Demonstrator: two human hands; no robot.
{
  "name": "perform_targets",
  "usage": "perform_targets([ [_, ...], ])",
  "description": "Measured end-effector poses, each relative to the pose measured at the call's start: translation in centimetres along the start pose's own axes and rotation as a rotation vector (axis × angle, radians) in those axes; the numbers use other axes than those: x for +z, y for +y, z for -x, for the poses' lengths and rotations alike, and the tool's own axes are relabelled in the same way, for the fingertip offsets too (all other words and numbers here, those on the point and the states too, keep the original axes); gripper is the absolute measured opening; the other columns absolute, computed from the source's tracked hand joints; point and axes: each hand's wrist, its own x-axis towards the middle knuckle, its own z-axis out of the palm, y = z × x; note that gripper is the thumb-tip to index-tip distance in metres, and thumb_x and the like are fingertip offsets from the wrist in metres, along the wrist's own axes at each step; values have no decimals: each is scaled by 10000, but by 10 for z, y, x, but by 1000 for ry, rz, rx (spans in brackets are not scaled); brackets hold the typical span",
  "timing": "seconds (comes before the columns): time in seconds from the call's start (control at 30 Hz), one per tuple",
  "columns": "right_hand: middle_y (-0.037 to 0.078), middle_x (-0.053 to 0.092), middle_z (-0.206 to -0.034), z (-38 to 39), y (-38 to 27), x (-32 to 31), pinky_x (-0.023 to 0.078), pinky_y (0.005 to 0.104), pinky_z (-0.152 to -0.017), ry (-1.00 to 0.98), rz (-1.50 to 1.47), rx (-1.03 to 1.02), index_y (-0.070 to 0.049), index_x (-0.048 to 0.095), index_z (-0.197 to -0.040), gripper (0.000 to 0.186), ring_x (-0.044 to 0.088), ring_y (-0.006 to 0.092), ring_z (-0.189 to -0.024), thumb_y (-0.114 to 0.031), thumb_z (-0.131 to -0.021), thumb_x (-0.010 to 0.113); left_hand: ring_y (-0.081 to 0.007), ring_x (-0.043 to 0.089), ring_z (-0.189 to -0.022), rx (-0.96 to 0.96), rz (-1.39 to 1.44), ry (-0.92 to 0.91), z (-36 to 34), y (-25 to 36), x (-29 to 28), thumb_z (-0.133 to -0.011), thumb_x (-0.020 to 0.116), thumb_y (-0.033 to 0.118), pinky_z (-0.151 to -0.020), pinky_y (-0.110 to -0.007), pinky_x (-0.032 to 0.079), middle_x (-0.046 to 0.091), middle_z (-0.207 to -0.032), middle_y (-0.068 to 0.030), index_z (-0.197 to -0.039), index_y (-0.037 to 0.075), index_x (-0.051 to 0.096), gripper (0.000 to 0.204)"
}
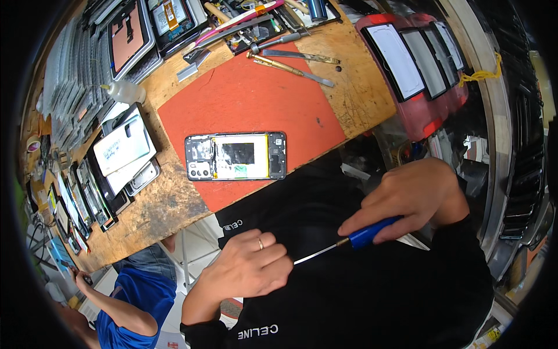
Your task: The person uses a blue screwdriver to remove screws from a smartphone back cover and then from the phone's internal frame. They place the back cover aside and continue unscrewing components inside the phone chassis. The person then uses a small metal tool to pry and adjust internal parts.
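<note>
My right hand (pixel 415 192) grips the blue handle of a screwdriver (pixel 367 234), its index finger stretched along toward the brass-coloured collar. The thin metal shaft points left and runs into my closed left hand (pixel 250 264), which wears a ring. The screwdriver's tip is hidden inside those fingers. Both hands are over my dark clothing, off the front edge of the bench. On the bench beyond them lies a smartphone (pixel 199 152) with its back off, showing the battery, a camera cluster and inner parts. It rests on an orange-red mat (pixel 250 93), touched by neither hand.
Tweezers (pixel 299 56) and a brass-handled tool (pixel 279 65) lie at the mat's far edge. Phone parts (pixel 125 145), a white bottle (pixel 127 92) and stacked plastic trays (pixel 70 75) crowd the left. A person in blue (pixel 136 296) is at lower left. Panels (pixel 395 61) sit at right.
</note>
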Motion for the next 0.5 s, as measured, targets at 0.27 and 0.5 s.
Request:
perform_targets([
  [0.27,193,782,-1089,43,8,-16,636,442,-769,235,95,79,-27,576,-1525,531,788,385,-887,-226,-1053,719,-222,547,-668,-76,224,122,33,-7,-12,-767,813,101,-574,-359,430,519,-706,-17,-757,110,623,191],
  [0.5,205,789,-1193,19,19,-10,640,429,-817,374,158,216,-29,634,-1475,522,803,372,-974,-251,-1020,762,-262,605,-854,-308,-343,522,-9,-19,23,-805,875,46,-788,-412,415,631,-866,-30,-879,106,714,187],
])
